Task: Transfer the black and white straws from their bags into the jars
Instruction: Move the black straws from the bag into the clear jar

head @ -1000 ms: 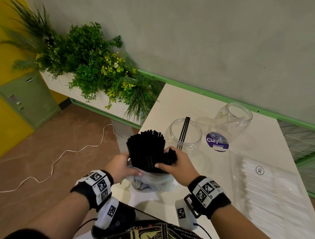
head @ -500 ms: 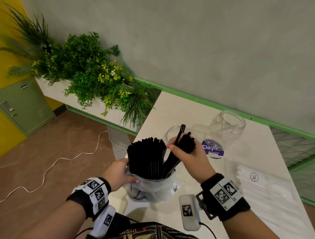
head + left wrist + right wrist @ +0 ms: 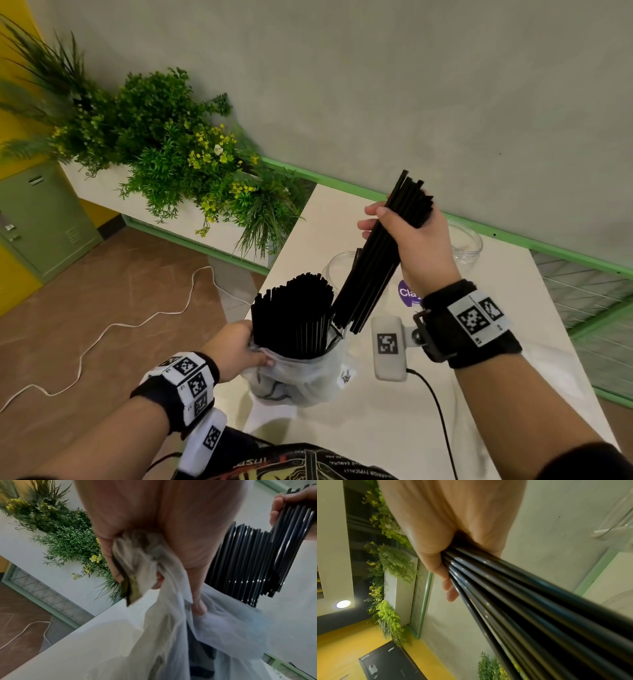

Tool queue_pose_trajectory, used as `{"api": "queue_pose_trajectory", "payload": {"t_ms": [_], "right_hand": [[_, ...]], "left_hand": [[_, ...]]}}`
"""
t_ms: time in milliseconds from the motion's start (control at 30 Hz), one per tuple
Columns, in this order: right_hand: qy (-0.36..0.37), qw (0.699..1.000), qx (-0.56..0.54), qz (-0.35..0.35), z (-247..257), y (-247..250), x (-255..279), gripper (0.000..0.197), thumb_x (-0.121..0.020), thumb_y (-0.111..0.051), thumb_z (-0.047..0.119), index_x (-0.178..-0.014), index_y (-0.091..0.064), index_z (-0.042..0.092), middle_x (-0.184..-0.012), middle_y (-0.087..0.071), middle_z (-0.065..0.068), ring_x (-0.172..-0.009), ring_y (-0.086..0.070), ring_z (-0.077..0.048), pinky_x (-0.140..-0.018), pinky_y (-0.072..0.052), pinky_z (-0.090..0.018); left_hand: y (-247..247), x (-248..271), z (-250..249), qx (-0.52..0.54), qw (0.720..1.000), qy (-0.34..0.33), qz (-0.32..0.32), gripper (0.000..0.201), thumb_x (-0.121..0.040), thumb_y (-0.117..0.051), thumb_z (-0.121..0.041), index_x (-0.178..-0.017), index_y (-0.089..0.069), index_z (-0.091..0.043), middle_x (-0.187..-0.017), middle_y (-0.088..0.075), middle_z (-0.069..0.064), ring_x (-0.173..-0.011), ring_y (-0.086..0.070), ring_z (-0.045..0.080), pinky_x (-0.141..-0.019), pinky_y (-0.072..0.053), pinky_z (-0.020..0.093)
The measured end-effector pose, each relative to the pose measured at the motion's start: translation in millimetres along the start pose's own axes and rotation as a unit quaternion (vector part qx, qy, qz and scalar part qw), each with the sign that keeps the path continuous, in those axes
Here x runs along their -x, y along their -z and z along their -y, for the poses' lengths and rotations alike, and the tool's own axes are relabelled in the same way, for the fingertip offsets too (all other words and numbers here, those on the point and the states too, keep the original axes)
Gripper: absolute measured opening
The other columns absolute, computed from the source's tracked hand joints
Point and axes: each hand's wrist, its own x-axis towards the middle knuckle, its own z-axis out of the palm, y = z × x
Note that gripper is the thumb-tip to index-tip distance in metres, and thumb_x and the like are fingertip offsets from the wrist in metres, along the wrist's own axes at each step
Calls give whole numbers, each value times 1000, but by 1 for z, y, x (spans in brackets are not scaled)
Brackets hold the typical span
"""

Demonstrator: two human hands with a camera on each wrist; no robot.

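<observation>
My right hand (image 3: 406, 236) grips a bundle of black straws (image 3: 380, 260), lifted clear of the bag and tilted, its lower ends near the bag's mouth. In the right wrist view the bundle of black straws (image 3: 530, 608) runs out from my fist. My left hand (image 3: 236, 349) clutches the rim of the clear plastic bag (image 3: 301, 377), which stands on the table with many black straws (image 3: 294, 315) upright in it. The left wrist view shows my fingers bunching the bag (image 3: 140, 555). A clear jar (image 3: 339, 270) stands just behind the bag, partly hidden. A second clear jar (image 3: 469, 243) is farther right.
The white table (image 3: 376, 428) has a green-edged rail along the wall. A planter with green plants (image 3: 164, 144) stands at the left beyond the table. A white cable (image 3: 102, 335) lies on the brown floor. A purple label (image 3: 407, 294) shows by my right wrist.
My right hand has pulled a bundle of black straws up and out of the bag and raised it to the right. My left hand keeps its hold on the bag.
</observation>
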Motion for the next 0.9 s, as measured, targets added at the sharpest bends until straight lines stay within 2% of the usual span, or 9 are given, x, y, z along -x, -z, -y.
{"api": "queue_pose_trajectory", "payload": {"t_ms": [167, 300, 367, 467, 533, 633, 800, 833, 900], "right_hand": [[24, 996, -44, -75, 12, 31, -12, 7, -90, -60, 1, -94, -55, 6, -81, -68, -8, -78, -68, -26, -79, -57, -42], [75, 985, -79, -133, 6, 47, -27, 9, -89, -58, 2, -90, -55, 10, -80, -68, -4, -84, -65, -26, -89, -54, -45], [75, 988, -63, -123, -11, 44, -32, 6, -88, -59, 4, -93, -57, 5, -84, -69, -5, -88, -65, -25, -91, -53, -43], [42, 993, 8, -107, -46, 33, -35, 25, -89, -61, 7, -106, -55, -10, -91, -71, -7, -92, -68, -18, -85, -53, -30], [5, 995, 42, -91, -69, 27, -34, 24, -88, -64, 8, -105, -57, -7, -95, -72, -9, -92, -68, -15, -83, -53, -27], [-43, 992, 80, -83, -101, 23, -31, 17, -84, -70, 9, -98, -62, 3, -92, -70, -6, -78, -65, -6, -72, -50, -22], [-67, 982, 147, -96, -134, 17, -24, 23, -81, -72, 15, -99, -60, 6, -94, -68, -9, -86, -64, -19, -78, -52, -32], [-59, 982, 150, -97, -137, 16, -24, 24, -81, -72, 14, -101, -58, 10, -95, -68, -7, -88, -65, -19, -81, -53, -32], [-26, 982, 170, -81, -139, 15, -23, 33, -82, -70, 12, -109, -53, 20, -97, -68, -1, -90, -64, -8, -82, -49, -20]], "left_hand": [[-1, -2, 5, -14, 1000, -23, 6, 26, -71, -79, -31, -81, -55, -31, -69, -54, -14, -64, -50, -1, -55, -34, 13], [-3, -2, 8, -20, 999, -30, 2, 27, -73, -76, -28, -95, -62, -25, -79, -60, -13, -73, -55, 5, -57, -35, 10], [-3, -3, 8, -13, 999, -30, 2, 31, -74, -76, -27, -103, -64, -21, -89, -65, -8, -80, -59, 8, -61, -38, 13], [-3, -3, 10, -16, 999, -29, 3, 33, -76, -74, -27, -107, -64, -22, -97, -67, -5, -86, -61, 11, -69, -43, 20], [-3, -3, 11, -22, 999, -28, 3, 32, -77, -72, -27, -108, -65, -23, -99, -68, -5, -88, -61, 12, -73, -46, 23], [-4, -4, 13, -18, 999, -26, 6, 31, -77, -72, -27, -107, -65, -25, -100, -68, -7, -89, -62, 11, -77, -50, 28], [-3, -3, 12, -14, 1000, -24, 8, 30, -78, -73, -26, -106, -64, -23, -99, -67, -6, -90, -62, 12, -79, -50, 28], [-3, -3, 12, -18, 1000, -18, 9, 30, -78, -72, -27, -106, -63, -22, -98, -67, -5, -90, -62, 13, -78, -50, 28], [-2, -2, 12, -31, 999, -9, 11, 29, -80, -70, -28, -107, -63, -20, -98, -66, -4, -89, -61, 14, -77, -50, 28]]}}
